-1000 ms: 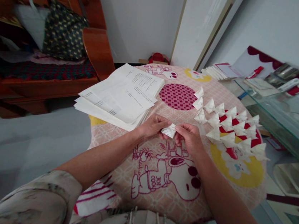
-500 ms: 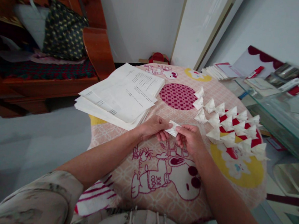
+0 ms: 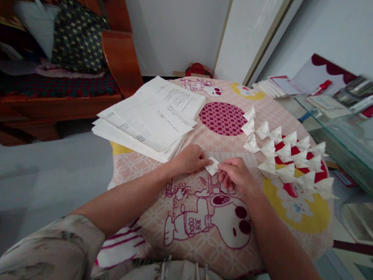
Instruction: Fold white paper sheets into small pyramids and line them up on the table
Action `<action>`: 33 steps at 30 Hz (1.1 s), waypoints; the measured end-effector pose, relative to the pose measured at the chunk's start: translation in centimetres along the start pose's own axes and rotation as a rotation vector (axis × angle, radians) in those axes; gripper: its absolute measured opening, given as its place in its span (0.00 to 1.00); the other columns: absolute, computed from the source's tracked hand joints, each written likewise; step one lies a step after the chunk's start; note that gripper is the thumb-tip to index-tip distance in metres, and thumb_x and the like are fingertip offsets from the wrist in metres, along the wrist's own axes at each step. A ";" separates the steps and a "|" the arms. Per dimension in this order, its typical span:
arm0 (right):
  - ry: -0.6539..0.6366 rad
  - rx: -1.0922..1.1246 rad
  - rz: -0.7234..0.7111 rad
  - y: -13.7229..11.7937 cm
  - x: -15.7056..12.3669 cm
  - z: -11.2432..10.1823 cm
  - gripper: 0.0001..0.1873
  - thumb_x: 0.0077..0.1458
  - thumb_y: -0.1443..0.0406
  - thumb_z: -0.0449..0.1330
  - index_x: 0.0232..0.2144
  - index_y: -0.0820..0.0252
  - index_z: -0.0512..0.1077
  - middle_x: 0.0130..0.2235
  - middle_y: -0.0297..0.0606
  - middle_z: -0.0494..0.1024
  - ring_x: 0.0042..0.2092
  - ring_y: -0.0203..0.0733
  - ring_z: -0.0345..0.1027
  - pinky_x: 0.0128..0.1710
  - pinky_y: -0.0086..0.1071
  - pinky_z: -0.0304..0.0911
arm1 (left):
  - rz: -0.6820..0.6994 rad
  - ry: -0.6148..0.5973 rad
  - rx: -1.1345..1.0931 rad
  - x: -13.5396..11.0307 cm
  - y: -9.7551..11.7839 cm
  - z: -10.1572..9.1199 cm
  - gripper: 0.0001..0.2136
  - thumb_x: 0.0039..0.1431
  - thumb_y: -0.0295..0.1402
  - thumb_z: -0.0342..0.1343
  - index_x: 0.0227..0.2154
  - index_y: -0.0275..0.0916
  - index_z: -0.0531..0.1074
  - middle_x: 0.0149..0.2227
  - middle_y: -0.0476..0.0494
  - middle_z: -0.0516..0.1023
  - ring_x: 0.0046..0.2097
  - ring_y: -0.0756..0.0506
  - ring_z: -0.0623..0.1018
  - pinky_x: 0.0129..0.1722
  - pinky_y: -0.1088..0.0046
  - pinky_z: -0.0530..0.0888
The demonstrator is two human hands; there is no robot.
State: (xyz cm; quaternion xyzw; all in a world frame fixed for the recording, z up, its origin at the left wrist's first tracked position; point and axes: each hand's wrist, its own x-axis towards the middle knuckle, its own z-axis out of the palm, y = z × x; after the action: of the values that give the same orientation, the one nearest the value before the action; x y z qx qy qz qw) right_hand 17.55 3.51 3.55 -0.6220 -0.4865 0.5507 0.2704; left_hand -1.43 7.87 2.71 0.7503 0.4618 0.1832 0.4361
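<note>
Between my two hands, over the middle of the cloth-covered table, is a small folded piece of white paper (image 3: 212,166) with faint print on it. My left hand (image 3: 191,159) pinches its left corner, the fingers curled in. From the other side my right hand (image 3: 236,172) grips the right corner between thumb and forefinger. To the right stand several folded paper shapes (image 3: 286,153) with pointed tips, set out in rows. A stack of printed paper sheets (image 3: 148,117) lies to the left, beyond my left hand.
A patterned tablecloth (image 3: 190,248) with a cartoon dog covers the round table. On the right is a glass shelf (image 3: 338,135) holding a metal bowl (image 3: 360,90) and a red marker (image 3: 321,88). A wooden bench (image 3: 121,65) with a dark bag (image 3: 79,35) stands at the left.
The folded paper has turned and now shows a more pointed outline, slightly lower and further left. My left hand's fingers have curled in more tightly. The other paper shapes stay in place.
</note>
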 end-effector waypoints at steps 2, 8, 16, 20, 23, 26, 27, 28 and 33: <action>0.050 -0.145 -0.082 0.4 0.3 0.1 0.15 0.49 0.64 0.61 0.13 0.58 0.67 0.11 0.32 0.68 0.10 0.30 0.54 0.08 0.24 0.42 | 0.057 0.126 0.199 -0.1 0.0 0.2 0.19 0.57 0.39 0.60 0.14 0.38 0.69 0.14 0.50 0.66 0.21 0.52 0.66 0.26 0.75 0.63; 0.298 -0.531 -0.429 1.1 1.1 -0.3 0.20 0.44 0.66 0.66 0.10 0.57 0.62 0.11 0.28 0.60 0.17 0.30 0.51 0.17 0.27 0.43 | 0.345 0.194 0.327 -0.6 0.1 0.1 0.02 0.55 0.29 0.61 0.31 0.36 0.77 0.30 0.44 0.77 0.35 0.46 0.74 0.39 0.71 0.69; 0.185 -0.552 -0.595 0.6 0.7 -0.3 0.06 0.45 0.72 0.61 0.22 0.58 0.75 0.22 0.32 0.75 0.26 0.37 0.65 0.28 0.29 0.55 | 0.614 -0.075 0.203 -0.1 -0.9 -0.5 0.15 0.57 0.18 0.51 0.36 0.37 0.82 0.39 0.39 0.82 0.42 0.46 0.80 0.45 0.72 0.72; 0.136 -0.522 -0.563 0.4 0.8 -0.6 0.06 0.45 0.72 0.61 0.21 0.60 0.76 0.21 0.31 0.75 0.24 0.35 0.63 0.27 0.29 0.53 | 0.637 -0.187 0.162 -0.5 -1.2 -1.5 0.19 0.57 0.18 0.52 0.42 0.42 0.82 0.46 0.40 0.83 0.48 0.45 0.80 0.51 0.70 0.73; 0.139 -0.504 -0.555 0.4 0.9 -0.7 0.06 0.46 0.71 0.61 0.21 0.60 0.77 0.20 0.31 0.74 0.23 0.34 0.63 0.26 0.28 0.53 | 0.655 -0.226 0.179 -1.2 -1.0 -1.8 0.18 0.59 0.21 0.52 0.46 0.43 0.81 0.51 0.39 0.81 0.52 0.44 0.79 0.54 0.68 0.72; 0.135 -0.526 -0.568 0.4 0.9 -0.8 0.07 0.46 0.71 0.61 0.23 0.60 0.78 0.21 0.32 0.75 0.24 0.35 0.64 0.27 0.28 0.55 | 0.702 -0.182 0.269 -1.8 -0.7 -1.6 0.16 0.59 0.21 0.54 0.45 0.42 0.81 0.50 0.39 0.81 0.52 0.42 0.78 0.54 0.66 0.73; 0.130 -0.536 -0.568 0.4 0.9 -0.8 0.07 0.47 0.71 0.61 0.23 0.61 0.79 0.22 0.32 0.76 0.25 0.35 0.65 0.27 0.28 0.55 | 0.727 -0.166 0.314 -1.9 -0.7 -1.5 0.15 0.59 0.21 0.54 0.44 0.41 0.81 0.50 0.38 0.80 0.52 0.42 0.78 0.53 0.66 0.73; 0.125 -0.545 -0.565 0.4 0.9 -0.8 0.07 0.47 0.72 0.60 0.24 0.61 0.79 0.22 0.33 0.77 0.25 0.35 0.65 0.28 0.28 0.56 | 0.752 -0.155 0.359 -1.9 -0.7 -1.3 0.14 0.59 0.22 0.54 0.43 0.40 0.81 0.49 0.38 0.80 0.51 0.42 0.78 0.52 0.66 0.74; 0.079 -0.584 -0.544 0.2 0.7 -1.2 0.09 0.49 0.72 0.60 0.27 0.63 0.81 0.26 0.37 0.80 0.28 0.37 0.69 0.29 0.29 0.58 | 0.737 -0.063 0.444 -1.8 -0.9 -0.6 0.10 0.63 0.27 0.55 0.42 0.35 0.80 0.45 0.38 0.80 0.46 0.44 0.79 0.47 0.69 0.75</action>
State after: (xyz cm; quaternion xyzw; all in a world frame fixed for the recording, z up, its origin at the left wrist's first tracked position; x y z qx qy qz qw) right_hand 18.74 4.30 3.34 -0.5418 -0.7588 0.2732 0.2367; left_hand -3.22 6.82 2.49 0.9460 0.1776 0.1999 0.1834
